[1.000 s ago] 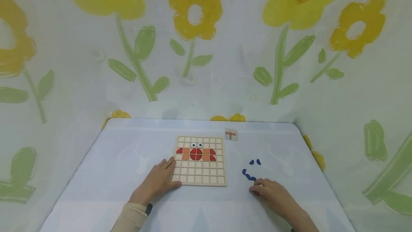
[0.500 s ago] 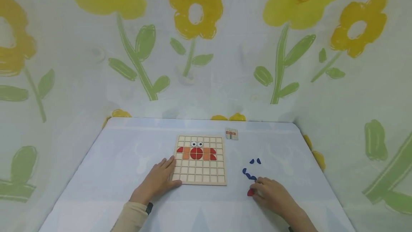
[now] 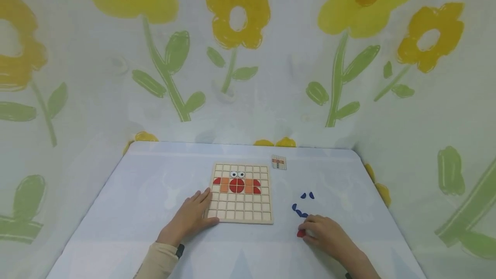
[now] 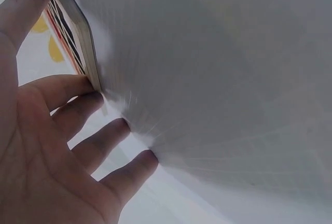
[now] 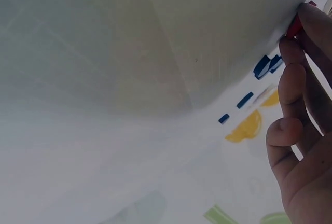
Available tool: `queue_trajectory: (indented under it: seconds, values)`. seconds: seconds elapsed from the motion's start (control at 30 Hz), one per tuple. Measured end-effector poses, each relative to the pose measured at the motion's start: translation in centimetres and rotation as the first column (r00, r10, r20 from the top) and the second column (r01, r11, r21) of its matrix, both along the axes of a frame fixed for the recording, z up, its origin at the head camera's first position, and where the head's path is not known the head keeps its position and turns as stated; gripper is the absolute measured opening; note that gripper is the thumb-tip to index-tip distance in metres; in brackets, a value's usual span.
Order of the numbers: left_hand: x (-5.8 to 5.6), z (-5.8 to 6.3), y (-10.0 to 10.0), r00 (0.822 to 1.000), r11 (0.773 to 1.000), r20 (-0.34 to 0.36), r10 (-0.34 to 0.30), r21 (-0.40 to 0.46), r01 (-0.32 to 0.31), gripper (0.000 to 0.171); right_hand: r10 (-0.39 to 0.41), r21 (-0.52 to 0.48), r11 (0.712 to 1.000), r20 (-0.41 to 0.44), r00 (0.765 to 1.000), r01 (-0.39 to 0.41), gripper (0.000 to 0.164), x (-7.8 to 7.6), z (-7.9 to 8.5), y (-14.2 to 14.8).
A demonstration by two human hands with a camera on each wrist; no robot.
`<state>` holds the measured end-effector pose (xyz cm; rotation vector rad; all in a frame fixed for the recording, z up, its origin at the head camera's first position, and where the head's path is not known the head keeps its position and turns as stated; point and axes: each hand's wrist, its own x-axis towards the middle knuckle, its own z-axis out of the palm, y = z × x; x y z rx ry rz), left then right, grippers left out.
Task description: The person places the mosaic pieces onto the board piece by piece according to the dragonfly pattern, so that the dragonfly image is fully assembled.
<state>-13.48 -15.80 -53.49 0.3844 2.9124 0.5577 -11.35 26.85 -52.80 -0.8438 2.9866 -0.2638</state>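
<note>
A square wooden grid board [image 3: 240,206] lies on the table. Red and orange pieces and two eye tiles [image 3: 237,175] fill some of its upper cells. At the board's near left corner rests my left hand [image 3: 190,216], fingers along the left side and thumb at the front edge. The left wrist view shows these fingers [image 4: 111,143] spread and nearly straight. My right hand [image 3: 327,234], right of the board, pinches a small red piece [image 3: 301,233] between thumb and fingertips, low over the table. Several blue pieces [image 3: 298,213] lie just beyond that hand.
Behind the board's right corner lies a small pattern card [image 3: 279,162]. Two more blue pieces [image 3: 311,195] lie farther back. A flower-printed cloth wall [image 3: 267,111] rises behind the table [image 3: 147,175] and along both sides.
The red piece, mostly covered by my right hand at first, now sticks out to the left of the fingertips. My left hand and the board stay in place.
</note>
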Motion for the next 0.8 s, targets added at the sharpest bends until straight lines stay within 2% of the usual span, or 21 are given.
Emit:
queue_trajectory:
  seconds: [0.13,0.3,0.53,0.8]
  values:
    - [0.0,-0.3,0.2,1.0,1.0,0.003,-0.003,-0.003,0.003,0.094,-0.012,0.014,1.0,0.021,1.0,0.012,0.02,0.0,-0.1,0.1]
    - [0.0,0.0,0.2,1.0,1.0,-0.006,-0.009,-0.003,0.009,0.092,0.008,-0.004,1.0,-0.021,1.0,-0.008,0.021,-0.4,0.0,0.1]
    - [0.2,0.5,0.1,1.0,1.0,0.03,0.007,-0.005,-0.007,0.093,0.031,-0.031,0.999,-0.052,0.998,-0.033,0.025,-0.5,0.4,0.1]
    - [0.2,0.2,0.0,1.0,1.0,0.009,0.001,-0.001,-0.001,0.092,0.032,-0.081,0.995,-0.2,0.979,-0.049,0.03,-0.9,1.5,-0.3]
